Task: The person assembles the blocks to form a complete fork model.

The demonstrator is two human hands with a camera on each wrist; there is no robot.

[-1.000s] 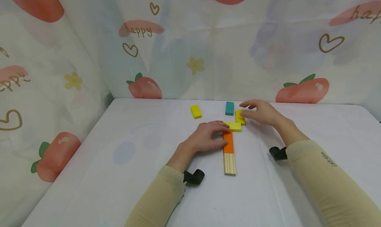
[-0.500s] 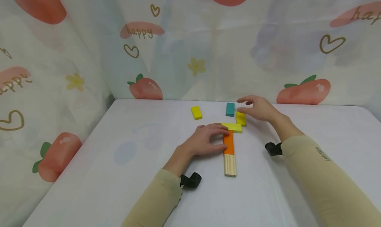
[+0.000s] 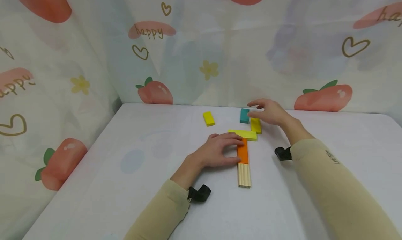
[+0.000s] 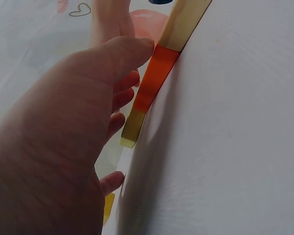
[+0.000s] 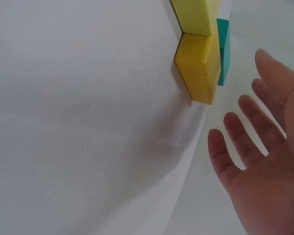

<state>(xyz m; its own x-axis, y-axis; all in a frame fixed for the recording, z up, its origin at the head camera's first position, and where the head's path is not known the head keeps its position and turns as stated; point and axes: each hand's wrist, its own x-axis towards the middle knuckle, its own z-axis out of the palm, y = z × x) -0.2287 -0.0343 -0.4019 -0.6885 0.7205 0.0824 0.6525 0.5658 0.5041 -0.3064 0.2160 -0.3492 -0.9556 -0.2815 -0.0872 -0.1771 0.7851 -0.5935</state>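
Observation:
My left hand (image 3: pixel 216 150) lies along the left side of an orange block (image 3: pixel 243 152), its fingertips at the block's edge and the fingers loosely bent. A plain wood block (image 3: pixel 244 175) adjoins the orange one's near end. Across its far end lies a lime-yellow block (image 3: pixel 248 135), partly behind my fingers. In the left wrist view, the thumb is by the joint of the orange (image 4: pixel 157 73) and wood blocks. My right hand (image 3: pixel 271 111) hovers with spread fingers over a darker yellow block (image 3: pixel 255 126), fingertips close to a teal block (image 3: pixel 244 116). The right wrist view shows its palm holding nothing.
Another yellow block (image 3: pixel 208 118) lies apart on the white-covered table (image 3: pixel 94 198), toward the back. Behind the table's far edge hangs a printed cloth (image 3: pixel 232 58), and another cloth wall stands at the left.
My right hand has shifted left and farther back, from beside the darker yellow block to the teal block. The left hand stays at the orange block, its wrist slightly lower. The blocks keep their arrangement.

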